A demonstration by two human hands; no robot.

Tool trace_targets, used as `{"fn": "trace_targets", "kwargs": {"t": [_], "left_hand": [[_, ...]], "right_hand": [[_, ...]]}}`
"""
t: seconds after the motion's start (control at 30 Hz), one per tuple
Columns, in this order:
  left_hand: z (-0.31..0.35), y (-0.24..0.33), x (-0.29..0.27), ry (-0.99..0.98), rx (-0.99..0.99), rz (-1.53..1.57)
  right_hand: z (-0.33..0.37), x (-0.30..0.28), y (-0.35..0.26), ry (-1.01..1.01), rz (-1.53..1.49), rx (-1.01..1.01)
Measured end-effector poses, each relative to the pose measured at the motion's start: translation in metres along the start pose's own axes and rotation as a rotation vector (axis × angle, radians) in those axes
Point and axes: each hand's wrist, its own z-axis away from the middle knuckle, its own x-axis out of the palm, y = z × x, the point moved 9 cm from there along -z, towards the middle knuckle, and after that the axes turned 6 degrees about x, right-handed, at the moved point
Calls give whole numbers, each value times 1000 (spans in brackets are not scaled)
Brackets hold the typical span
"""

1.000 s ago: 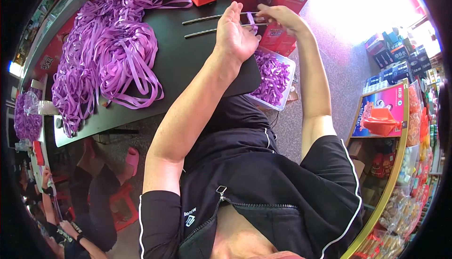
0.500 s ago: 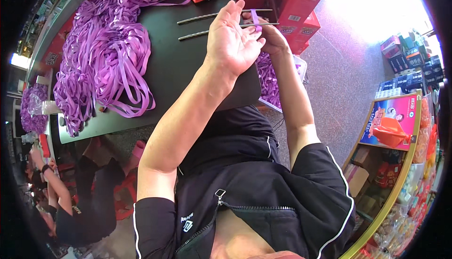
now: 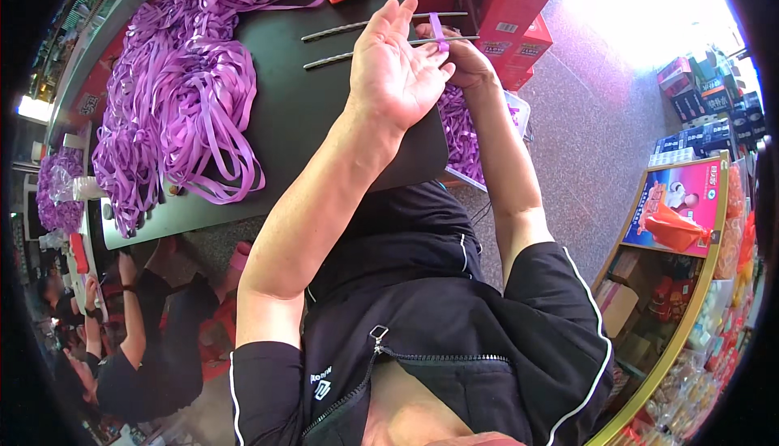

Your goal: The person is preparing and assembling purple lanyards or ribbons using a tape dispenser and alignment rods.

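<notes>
- Over the black worktop, near its right end, two twisted metal rods lie about parallel; what supports them, I cannot tell.
- Across both rods, close to their right ends, there is a band of purple ribbon, which is the thing being worked on.
- In front of the rods is the left hand, its palm turned to the view with nothing lying in it; two fingers point up, and others reach toward the band. If they touch it, I cannot tell.
- Just behind the band is the right hand, its fingers curled near the rods. Their tips are partly hidden, so I cannot tell if they are clamped on the ribbon.
- To the left, a large heap of long purple ribbon lies loose on the worktop; beside the right edge, a plastic box holds short purple ribbon pieces.
- In my judgement, the step in hand is to shape or adjust the band on the rods.
- The next move seems to call for a sure hold of the ribbon, with both rods kept level.
</notes>
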Motion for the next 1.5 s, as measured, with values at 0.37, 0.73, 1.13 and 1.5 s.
{"fn": "trace_targets", "kwargs": {"t": [0.37,0.73,1.13,1.5], "left_hand": [[2,0,3,19,-11,13],[1,-1,1,31,-7,19],[2,0,4,54,-1,36],[1,2,-1,37,-2,34]], "right_hand": [[10,-5,-3,37,-49,54],[12,1,-2,96,-40,60],[17,5,-3,-42,-229,-25],[17,22,-2,20,2,30]]}}
